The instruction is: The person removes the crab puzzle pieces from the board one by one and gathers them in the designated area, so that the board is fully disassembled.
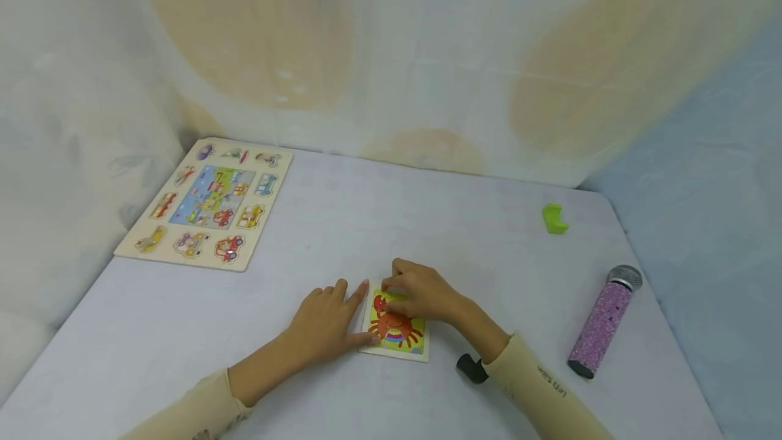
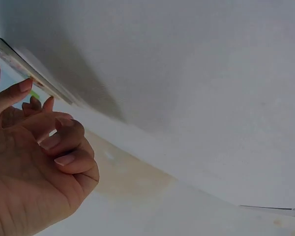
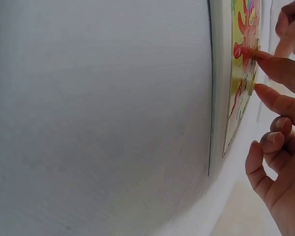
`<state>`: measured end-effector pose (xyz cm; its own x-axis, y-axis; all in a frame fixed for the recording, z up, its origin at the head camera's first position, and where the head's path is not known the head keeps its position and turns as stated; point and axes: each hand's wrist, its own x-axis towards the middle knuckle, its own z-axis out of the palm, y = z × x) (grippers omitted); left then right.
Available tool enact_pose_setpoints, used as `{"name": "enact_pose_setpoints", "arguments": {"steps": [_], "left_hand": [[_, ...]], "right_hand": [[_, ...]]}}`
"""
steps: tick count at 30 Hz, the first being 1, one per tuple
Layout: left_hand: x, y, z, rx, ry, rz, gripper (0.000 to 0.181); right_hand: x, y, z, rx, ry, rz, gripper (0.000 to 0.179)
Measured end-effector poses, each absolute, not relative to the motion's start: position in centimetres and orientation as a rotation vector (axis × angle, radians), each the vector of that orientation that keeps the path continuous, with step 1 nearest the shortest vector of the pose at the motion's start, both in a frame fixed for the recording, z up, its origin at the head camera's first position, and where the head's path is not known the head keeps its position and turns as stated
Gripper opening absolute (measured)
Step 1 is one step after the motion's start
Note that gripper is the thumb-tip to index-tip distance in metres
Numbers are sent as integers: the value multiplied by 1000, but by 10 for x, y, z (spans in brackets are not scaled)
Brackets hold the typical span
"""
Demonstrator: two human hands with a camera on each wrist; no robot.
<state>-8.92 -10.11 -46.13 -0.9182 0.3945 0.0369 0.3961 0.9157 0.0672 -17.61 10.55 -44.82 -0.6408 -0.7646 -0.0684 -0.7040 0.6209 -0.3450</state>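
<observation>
A small crab puzzle (image 1: 398, 326), with a red crab and a rainbow on yellow in a pale wooden frame, lies flat on the table near the middle. My left hand (image 1: 324, 324) is at its left side, thumb over the lower left edge and straight index finger along the upper left. Over the puzzle's upper part, my right hand (image 1: 424, 292) pinches a thin puzzle piece (image 3: 251, 84) between thumb and index finger. In the right wrist view this piece stands edge-on against the crab picture; its printed face is mostly hidden.
A larger wooden vehicle puzzle board (image 1: 263, 250) lies at the back left. To the right are a glittery purple microphone (image 1: 601, 328) and a bright green block (image 1: 554, 218). Beside the right forearm lies a black cylindrical object (image 1: 470, 368). Hanging cloth (image 1: 427, 53) encloses the table.
</observation>
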Motion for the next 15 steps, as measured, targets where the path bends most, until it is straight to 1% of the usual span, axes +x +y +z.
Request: {"name": "enact_pose_setpoints", "arguments": {"steps": [5,10,15], "left_hand": [[-97,-104,-463,-638,-3133,-220,102],[-100,-106,-467,-665,-3092,-239,104],[-103,-106,-469,-684,-3081,-269,104]], "right_hand": [[-176,102,-444,-1296,2642,-344,28],[-178,98,-437,-1341,2640,-239,27],[-181,100,-442,-1343,2640,-280,30]]}}
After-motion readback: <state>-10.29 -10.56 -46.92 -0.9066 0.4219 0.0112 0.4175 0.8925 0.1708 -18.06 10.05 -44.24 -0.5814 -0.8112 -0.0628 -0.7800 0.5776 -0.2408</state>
